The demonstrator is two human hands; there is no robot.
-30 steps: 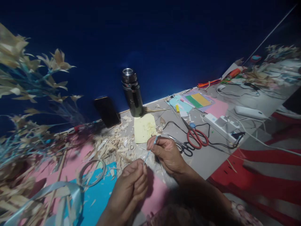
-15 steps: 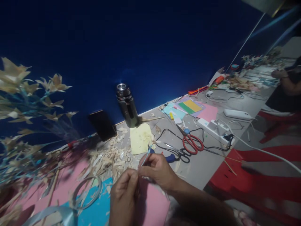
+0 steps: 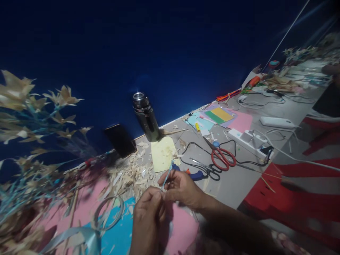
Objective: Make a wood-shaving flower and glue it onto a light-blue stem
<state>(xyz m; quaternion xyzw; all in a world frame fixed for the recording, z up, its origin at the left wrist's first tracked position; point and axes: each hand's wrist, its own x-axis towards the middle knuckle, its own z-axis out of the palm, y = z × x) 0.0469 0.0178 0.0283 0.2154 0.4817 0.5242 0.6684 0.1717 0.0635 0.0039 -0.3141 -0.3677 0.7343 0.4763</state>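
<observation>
Low in the middle of the view, my two hands meet at the fingertips over a pink sheet (image 3: 183, 230). Between them runs a thin light-blue wrapped stem (image 3: 167, 176), slanting up towards a pale tip. My right hand (image 3: 184, 189) pinches it, the other fingers curled. The fingers of my left hand (image 3: 148, 212) are pressed together at the stem's lower end, where a small pale bit shows; the rest is hidden. Just beyond my right hand lie blue-handled pliers (image 3: 197, 175), black-handled scissors (image 3: 212, 171) and red-handled scissors (image 3: 223, 159).
A dark flask (image 3: 147, 122) stands behind a yellow sheet (image 3: 163, 154), beside a phone (image 3: 120, 140). Pale shavings, a ribbon roll (image 3: 120, 212) and dried-leaf flowers (image 3: 65, 95) fill the left. A power strip (image 3: 247, 141) lies right, near red stools (image 3: 287, 202); another person sits far right.
The view has shifted a little, so the table's things sit slightly further right. My right fingers have opened slightly around the stem, and more of it shows between my hands.
</observation>
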